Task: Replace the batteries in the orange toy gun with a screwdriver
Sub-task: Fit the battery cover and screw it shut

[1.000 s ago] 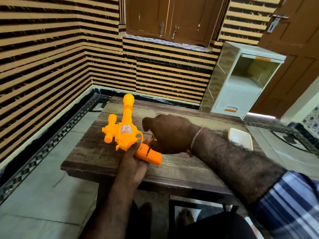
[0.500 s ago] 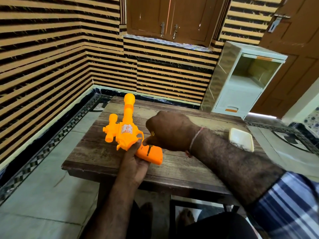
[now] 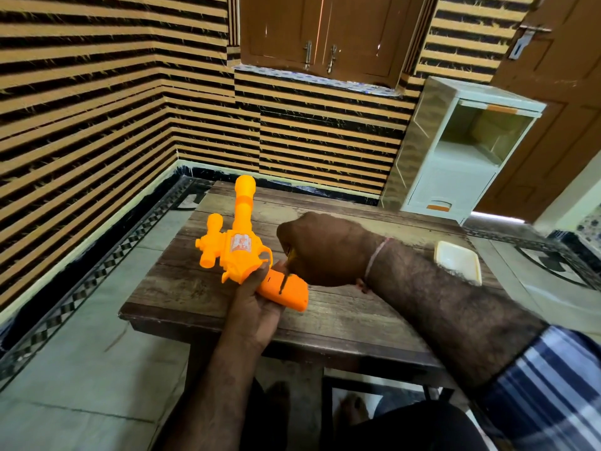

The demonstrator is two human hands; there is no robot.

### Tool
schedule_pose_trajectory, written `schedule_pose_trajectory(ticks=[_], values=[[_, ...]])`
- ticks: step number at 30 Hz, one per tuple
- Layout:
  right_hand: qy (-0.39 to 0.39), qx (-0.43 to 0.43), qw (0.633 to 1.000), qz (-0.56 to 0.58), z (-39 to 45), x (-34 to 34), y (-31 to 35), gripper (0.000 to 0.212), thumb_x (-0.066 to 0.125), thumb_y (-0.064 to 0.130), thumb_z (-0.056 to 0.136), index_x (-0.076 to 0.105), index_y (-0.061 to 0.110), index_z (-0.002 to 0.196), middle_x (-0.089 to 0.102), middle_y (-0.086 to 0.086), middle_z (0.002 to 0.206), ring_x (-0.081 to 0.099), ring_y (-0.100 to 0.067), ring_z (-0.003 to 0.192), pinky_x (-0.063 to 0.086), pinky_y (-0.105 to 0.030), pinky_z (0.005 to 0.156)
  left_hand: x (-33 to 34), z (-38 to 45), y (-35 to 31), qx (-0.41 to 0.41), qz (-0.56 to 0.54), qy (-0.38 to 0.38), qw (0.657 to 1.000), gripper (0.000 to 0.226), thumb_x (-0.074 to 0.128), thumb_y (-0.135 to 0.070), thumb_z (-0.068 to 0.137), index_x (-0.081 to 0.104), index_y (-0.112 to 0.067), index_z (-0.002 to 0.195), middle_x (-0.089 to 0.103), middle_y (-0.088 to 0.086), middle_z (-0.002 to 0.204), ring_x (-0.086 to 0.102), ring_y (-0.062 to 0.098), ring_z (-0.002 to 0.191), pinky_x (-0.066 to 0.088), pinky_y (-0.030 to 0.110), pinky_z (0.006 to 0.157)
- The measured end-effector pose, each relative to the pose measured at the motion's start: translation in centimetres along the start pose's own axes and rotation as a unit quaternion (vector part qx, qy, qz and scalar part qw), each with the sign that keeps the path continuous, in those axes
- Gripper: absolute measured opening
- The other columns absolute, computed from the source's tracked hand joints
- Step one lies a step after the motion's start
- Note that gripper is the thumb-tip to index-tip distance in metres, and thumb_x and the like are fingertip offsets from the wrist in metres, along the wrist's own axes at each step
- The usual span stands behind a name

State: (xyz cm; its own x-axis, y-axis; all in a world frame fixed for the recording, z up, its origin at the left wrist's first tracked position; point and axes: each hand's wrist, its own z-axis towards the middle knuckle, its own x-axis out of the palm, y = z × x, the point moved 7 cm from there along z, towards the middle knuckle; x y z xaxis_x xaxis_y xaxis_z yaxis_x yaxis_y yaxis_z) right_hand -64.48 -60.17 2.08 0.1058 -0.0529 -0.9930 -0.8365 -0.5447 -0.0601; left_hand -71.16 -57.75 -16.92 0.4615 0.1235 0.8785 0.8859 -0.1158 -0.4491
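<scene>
Driving screwdriver [image 3: 284,277] into grip of orange toy gun [image 3: 242,252], just below right hand [image 3: 322,249], which is clenching round the handle. Left hand [image 3: 257,299] cupping gun from beneath, over table [image 3: 357,314]. Probably loosening battery-cover screw: keeping tip square, pressing down, turning slowly, bracing grip against palm.

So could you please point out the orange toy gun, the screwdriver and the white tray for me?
orange toy gun [image 3: 242,252]: head view, on its round body.
screwdriver [image 3: 283,283]: head view, on its dark shaft.
white tray [image 3: 458,261]: head view, on its bare inside.
</scene>
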Motion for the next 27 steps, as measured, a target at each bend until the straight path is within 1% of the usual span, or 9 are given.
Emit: schedule_pose_trajectory(ticks=[2,4,7,9,11,13,17,21,27], values=[[-0.022,0.006,0.999,-0.025,0.0,-0.5,0.0,0.034,0.061,0.046,0.091,0.059,0.017,0.109,0.048,0.002,0.085,0.054,-0.018,0.078,0.056,-0.035,0.068,0.1,-0.1,-0.1,0.0,-0.004,-0.001,1.0,0.124,0.099,-0.026,0.037,0.044,-0.012,0.147,0.062,0.016,0.134,0.07,0.027,0.105,0.059,0.046,0.073],[-0.032,0.008,0.999,-0.043,0.0,-0.6,0.0,0.04,0.06,0.051,0.09,0.059,0.017,0.111,0.049,0.001,0.085,0.054,-0.018,0.078,0.053,-0.032,0.065,0.0,0.0,0.0,-0.002,0.0,-0.006,1.0,0.126,0.1,-0.026,0.036,0.043,-0.011,0.147,0.058,0.017,0.139,0.067,0.029,0.112,0.059,0.047,0.076],[-0.014,-0.005,1.0,-0.007,-0.1,0.0,0.1,0.04,0.064,0.036,0.09,0.05,0.018,0.122,0.059,-0.003,0.098,0.061,-0.021,0.083,0.058,-0.039,0.07,-0.3,0.1,0.1,-0.005,0.001,-0.008,1.0,0.118,0.099,-0.026,0.04,0.047,-0.016,0.145,0.058,0.013,0.14,0.059,0.033,0.125,0.053,0.055,0.092],[-0.011,-0.011,1.0,-0.006,-0.1,-0.1,0.2,0.034,0.064,0.033,0.091,0.051,0.017,0.118,0.057,-0.002,0.095,0.06,-0.021,0.083,0.059,-0.041,0.072,-0.1,-0.1,0.1,-0.005,-0.001,-0.007,1.0,0.115,0.098,-0.025,0.042,0.047,-0.016,0.145,0.062,0.013,0.135,0.064,0.03,0.118,0.057,0.052,0.084],[-0.036,-0.005,0.999,-0.023,-0.1,-0.6,0.1,0.034,0.06,0.046,0.091,0.056,0.017,0.11,0.048,0.003,0.083,0.056,-0.019,0.079,0.057,-0.037,0.07,0.1,-0.3,0.0,-0.001,-0.01,-0.006,1.0,0.103,0.091,-0.022,0.055,0.045,-0.011,0.146,0.073,0.012,0.115,0.072,0.025,0.1,0.06,0.044,0.07],[-0.056,0.007,0.998,-0.03,-0.1,-0.8,-0.3,0.038,0.058,0.054,0.09,0.059,0.019,0.105,0.045,0.006,0.075,0.056,-0.017,0.076,0.053,-0.032,0.064,0.2,-0.5,-0.2,0.003,-0.009,-0.002,1.0,0.094,0.085,-0.022,0.062,0.043,-0.008,0.145,0.076,0.01,0.103,0.074,0.022,0.092,0.06,0.04,0.065],[-0.118,0.05,0.986,0.102,-1.2,-0.7,-2.6,0.027,0.06,0.049,0.09,0.058,0.022,0.09,0.053,0.007,0.072,0.054,-0.011,0.067,0.041,-0.024,0.052,0.1,-0.3,-0.4,-0.002,0.005,0.003,1.0,0.117,0.1,-0.028,0.033,0.051,-0.013,0.139,0.07,0.007,0.116,0.07,0.024,0.1,0.059,0.049,0.077],[-0.232,0.12,0.905,0.336,-4.0,0.7,-6.9,0.019,0.059,0.038,0.094,0.059,0.021,0.085,0.057,0.005,0.068,0.049,-0.008,0.056,0.038,-0.024,0.05,0.1,-0.1,-0.9,0.009,0.026,0.002,1.0,0.104,0.099,-0.032,0.029,0.059,-0.023,0.125,0.073,-0.001,0.099,0.068,0.021,0.093,0.059,0.048,0.075],[-0.323,0.266,0.714,0.562,-9.0,6.2,-11.8,0.007,0.057,0.022,0.096,0.061,0.016,0.096,0.064,-0.006,0.08,0.055,-0.015,0.06,0.044,-0.028,0.048,0.1,0.1,-1.6,0.019,0.041,0.007,0.999,0.095,0.098,-0.029,0.039,0.06,-0.02,0.126,0.066,0.006,0.116,0.058,0.032,0.118,0.049,0.06,0.094]])
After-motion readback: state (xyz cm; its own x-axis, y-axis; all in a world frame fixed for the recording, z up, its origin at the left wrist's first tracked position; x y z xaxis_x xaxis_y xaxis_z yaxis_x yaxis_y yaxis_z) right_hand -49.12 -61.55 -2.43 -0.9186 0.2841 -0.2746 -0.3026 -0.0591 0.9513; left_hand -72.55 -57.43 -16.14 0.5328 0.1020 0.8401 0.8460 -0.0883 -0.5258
